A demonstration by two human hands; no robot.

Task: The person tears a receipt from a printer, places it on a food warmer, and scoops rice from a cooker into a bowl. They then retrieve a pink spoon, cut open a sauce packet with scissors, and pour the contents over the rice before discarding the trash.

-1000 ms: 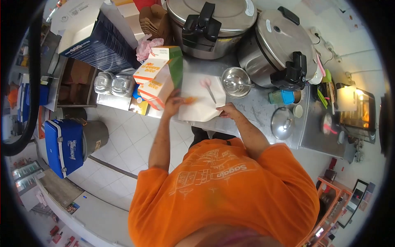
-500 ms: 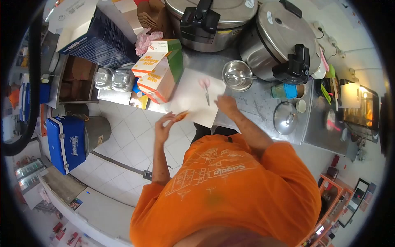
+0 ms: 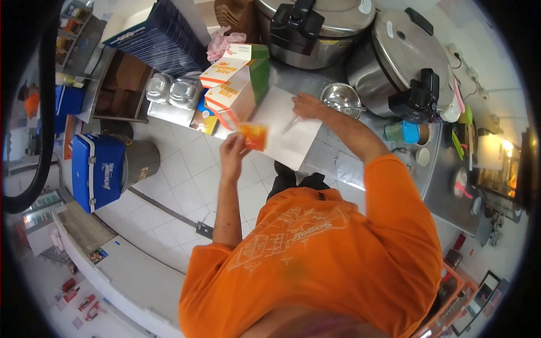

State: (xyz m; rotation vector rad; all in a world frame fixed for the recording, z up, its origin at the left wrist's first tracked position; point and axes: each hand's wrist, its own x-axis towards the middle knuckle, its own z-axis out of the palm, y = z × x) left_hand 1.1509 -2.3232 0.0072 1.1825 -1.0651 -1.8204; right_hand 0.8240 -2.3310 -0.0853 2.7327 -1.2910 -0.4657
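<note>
My left hand (image 3: pixel 233 147) pinches a small orange packet (image 3: pixel 254 137) over the left edge of a white sheet (image 3: pixel 296 147). At the sheet's upper right, my right hand (image 3: pixel 307 106) is closed round the handle end of the scissors (image 3: pixel 291 124), whose blade points down and left on the sheet. My fingers hide the handles. Left of the sheet stand white, orange and green printed cartons (image 3: pixel 230 94). A steel bowl (image 3: pixel 341 100) with a spoon in it sits just right of my right hand.
Two large steel cookers (image 3: pixel 324 48) with black latches stand at the back. Clear plastic containers (image 3: pixel 183 93) and a dark blue box (image 3: pixel 160 42) are at the left. A blue-lidded tub (image 3: pixel 410 132) stands on the right. A blue cooler (image 3: pixel 97 172) is beyond the counter, lower left.
The packet has been raised and now shows its flat orange face. My right hand has moved up and left onto the scissors, which lay untouched before. The whole view has shifted slightly.
</note>
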